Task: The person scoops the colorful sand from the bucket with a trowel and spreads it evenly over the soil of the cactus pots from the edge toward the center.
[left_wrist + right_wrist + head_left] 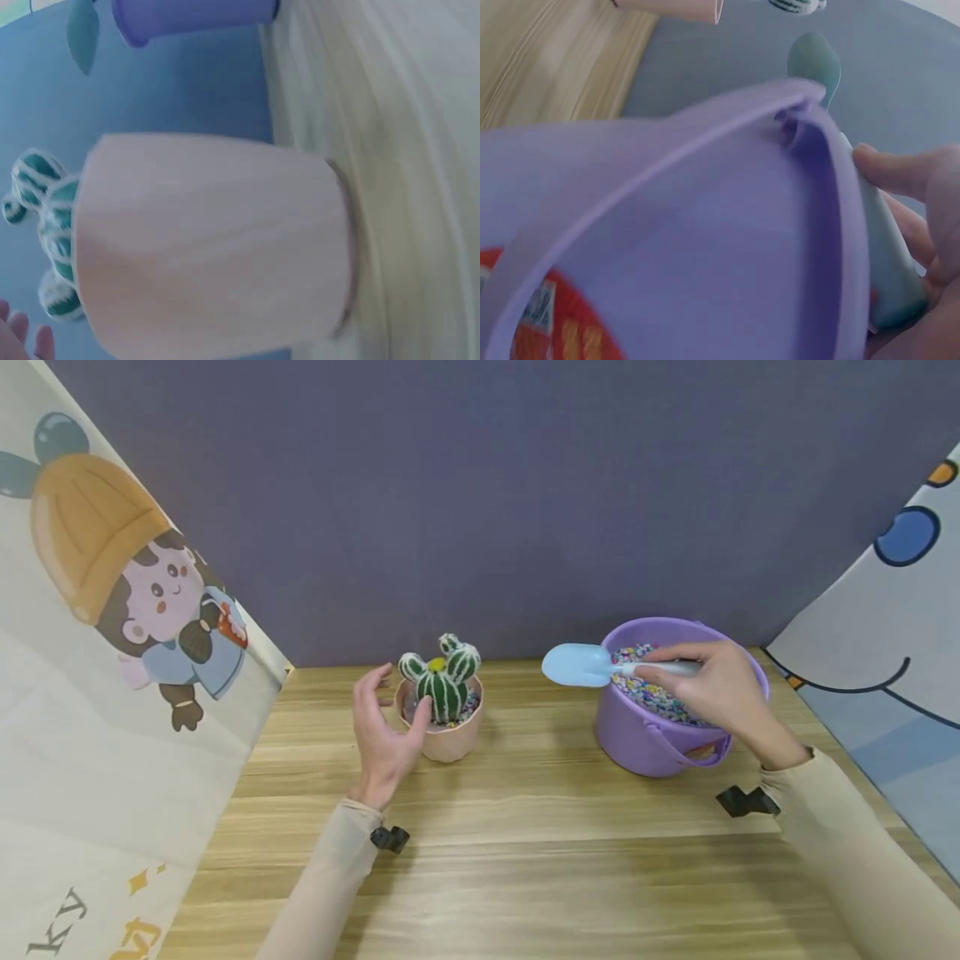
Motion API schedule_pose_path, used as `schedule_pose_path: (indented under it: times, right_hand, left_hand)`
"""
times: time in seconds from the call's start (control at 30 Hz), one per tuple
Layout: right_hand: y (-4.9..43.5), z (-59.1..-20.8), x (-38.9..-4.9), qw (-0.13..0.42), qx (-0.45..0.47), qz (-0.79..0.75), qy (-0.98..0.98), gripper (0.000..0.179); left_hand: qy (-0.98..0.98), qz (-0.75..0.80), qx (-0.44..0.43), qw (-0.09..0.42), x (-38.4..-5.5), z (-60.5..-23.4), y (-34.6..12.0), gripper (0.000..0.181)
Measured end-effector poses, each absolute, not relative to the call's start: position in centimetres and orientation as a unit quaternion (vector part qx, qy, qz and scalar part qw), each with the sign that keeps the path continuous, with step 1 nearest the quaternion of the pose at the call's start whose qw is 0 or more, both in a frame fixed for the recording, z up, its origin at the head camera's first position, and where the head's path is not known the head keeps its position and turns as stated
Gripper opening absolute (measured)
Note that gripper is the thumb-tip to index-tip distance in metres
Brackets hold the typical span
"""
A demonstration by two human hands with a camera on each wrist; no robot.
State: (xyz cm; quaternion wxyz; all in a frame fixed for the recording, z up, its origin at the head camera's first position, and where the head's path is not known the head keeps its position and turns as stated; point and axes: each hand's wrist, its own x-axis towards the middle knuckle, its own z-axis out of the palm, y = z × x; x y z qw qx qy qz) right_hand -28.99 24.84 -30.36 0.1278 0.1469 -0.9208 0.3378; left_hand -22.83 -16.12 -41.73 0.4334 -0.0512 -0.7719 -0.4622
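Note:
On the left, a knitted green-and-white cactus (442,696) with a yellow flower stands in a pale pink pot (452,744), among small multicoloured pebbles. My left hand (384,745) is beside the pot's left side, thumb and fingers spread; the left wrist view has its fingertips (43,343) near the pot's rim, apart from the cactus. My right hand (722,692) grips the handle of a light blue toy shovel (576,665) over a purple bucket (637,745). The shovel's blade points left, past the bucket's rim. Multicoloured pebbles (652,695) fill much of the bucket.
The bucket's purple handle (701,762) hangs down at its front. Behind the wooden table (517,877) rises a dark blue-grey panel (495,510). Printed white panels flank both sides, the left one (97,760) bearing a cartoon child.

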Motion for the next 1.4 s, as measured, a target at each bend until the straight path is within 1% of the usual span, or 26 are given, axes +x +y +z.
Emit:
schedule_pose_path:
  times: [0.13,0.37,0.47,0.6,0.73,0.83,1.03,1.1,1.17,1.3,1.4]
  right_hand:
    - [26.1,-30.5,-29.0,0.142,0.134,0.336,-0.922,0.027]
    - [28.5,-30.6,-28.9,0.121,0.089,0.335,-0.93,0.037]
    - [29.4,-30.7,-28.8,0.117,0.077,0.328,-0.934,0.041]
    - [30.5,-31.2,-28.1,0.116,0.056,0.319,-0.939,0.044]
    - [31.4,-31.5,-27.5,0.124,0.047,0.326,-0.936,0.044]
    - [31.9,-31.6,-27.2,0.134,0.046,0.325,-0.935,0.043]
    - [32.6,-31.5,-26.9,0.132,0.046,0.302,-0.943,0.045]
    - [32.8,-31.6,-27.0,0.134,0.052,0.292,-0.945,0.046]
    - [33.0,-31.8,-26.9,0.138,0.056,0.285,-0.947,0.044]
    - [33.4,-32.0,-26.7,0.152,0.063,0.275,-0.947,0.042]
    - [33.9,-32.0,-26.7,0.163,0.066,0.276,-0.945,0.041]
  left_hand:
    - [-0.745,-0.474,-0.097,0.46,-22.8,-41.0,-15.0,0.05]
    - [-0.727,-0.458,-0.206,0.469,-22.7,-40.1,-12.2,0.026]
    - [-0.74,-0.426,-0.242,0.461,-22.6,-39.9,-10.9,0.022]
    - [-0.764,-0.378,-0.275,0.445,-22.8,-39.7,-9.4,0.023]
    - [-0.771,-0.375,-0.285,0.429,-23.0,-39.5,-8.1,0.024]
    - [-0.78,-0.38,-0.276,0.414,-23.1,-39.7,-7.1,0.022]
    - [-0.807,-0.385,-0.26,0.364,-23.4,-40.3,-4.9,0.023]
    - [-0.82,-0.389,-0.25,0.337,-23.6,-40.2,-4.2,0.025]
    - [-0.834,-0.402,-0.239,0.294,-23.7,-40.0,-3.4,0.029]
    - [-0.861,-0.425,-0.208,0.187,-23.7,-39.5,-2.0,0.043]
    - [-0.874,-0.419,-0.197,0.144,-23.9,-39.2,-1.1,0.05]
